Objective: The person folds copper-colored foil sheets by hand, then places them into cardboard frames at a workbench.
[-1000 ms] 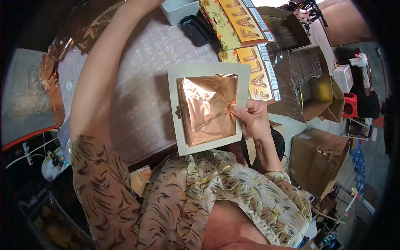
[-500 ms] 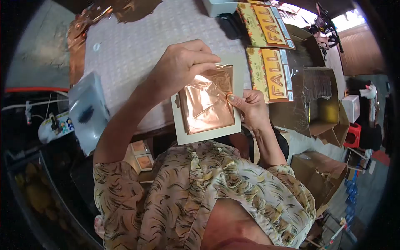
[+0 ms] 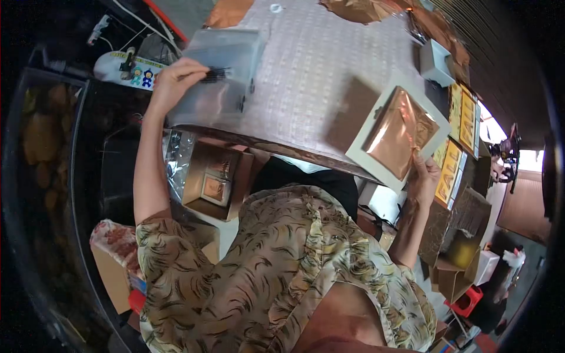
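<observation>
My right hand point(image 3: 425, 179) grips the edge of a white card point(image 3: 360, 150) with a hang hole, which is tilted over the front edge of the table. Against the card lies a flat, folded packet of shiny copper foil point(image 3: 391, 138). Off to the left, my left hand point(image 3: 176, 82) reaches over a translucent plastic bin point(image 3: 235, 44). Its thumb and fingers are pinched together at a small bundle of thin black strips point(image 3: 219, 75) in the bin. Whatever is between those fingertips is too small to make out.
Printed FALL packages point(image 3: 450, 170) and a white tray point(image 3: 436, 63) stand at the right. Below the table edge, a cardboard box point(image 3: 232, 212) holds copper-coloured packs. Open cartons point(image 3: 465, 235) sit at the right, copper foil point(image 3: 359, 10) at the far edge.
My left hand has left the foil packet and moved left to the bin. My right hand keeps the card, now farther right and turned. The view has swung left.
</observation>
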### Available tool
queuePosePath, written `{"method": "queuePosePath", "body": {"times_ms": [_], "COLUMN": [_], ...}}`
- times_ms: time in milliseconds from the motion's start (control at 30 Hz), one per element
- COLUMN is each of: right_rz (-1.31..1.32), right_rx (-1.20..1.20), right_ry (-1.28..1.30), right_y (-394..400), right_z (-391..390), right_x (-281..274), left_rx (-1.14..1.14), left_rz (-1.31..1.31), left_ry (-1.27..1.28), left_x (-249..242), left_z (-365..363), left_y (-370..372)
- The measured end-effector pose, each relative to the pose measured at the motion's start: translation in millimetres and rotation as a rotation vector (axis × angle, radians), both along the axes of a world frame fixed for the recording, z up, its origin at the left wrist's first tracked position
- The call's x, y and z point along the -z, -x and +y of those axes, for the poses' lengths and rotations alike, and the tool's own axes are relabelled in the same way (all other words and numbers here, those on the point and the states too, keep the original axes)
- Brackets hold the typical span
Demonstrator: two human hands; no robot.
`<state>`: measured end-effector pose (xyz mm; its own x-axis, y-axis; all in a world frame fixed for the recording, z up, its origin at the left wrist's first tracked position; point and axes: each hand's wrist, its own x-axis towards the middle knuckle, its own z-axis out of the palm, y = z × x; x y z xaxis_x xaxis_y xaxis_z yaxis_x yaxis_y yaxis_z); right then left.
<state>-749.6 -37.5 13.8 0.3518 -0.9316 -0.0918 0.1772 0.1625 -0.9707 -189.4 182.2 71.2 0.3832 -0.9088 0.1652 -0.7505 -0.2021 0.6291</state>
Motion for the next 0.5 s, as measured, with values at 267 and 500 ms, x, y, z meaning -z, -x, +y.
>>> {"method": "queuePosePath", "body": {"times_ms": [267,500], "right_rz": [-0.009,-0.03], "right_rx": [0.018,-0.162], "right_ry": [0.022,0.008], "right_y": [-28,-27], "right_z": [-15,-28], "right_x": [-4,10], "left_rx": [0.033,-0.01], "left_rz": [0.13,0.201], "left_ry": [0.023,-0.039], "left_x": [52,58], "left_z": [12,17], "left_y": [-8,-9]}}
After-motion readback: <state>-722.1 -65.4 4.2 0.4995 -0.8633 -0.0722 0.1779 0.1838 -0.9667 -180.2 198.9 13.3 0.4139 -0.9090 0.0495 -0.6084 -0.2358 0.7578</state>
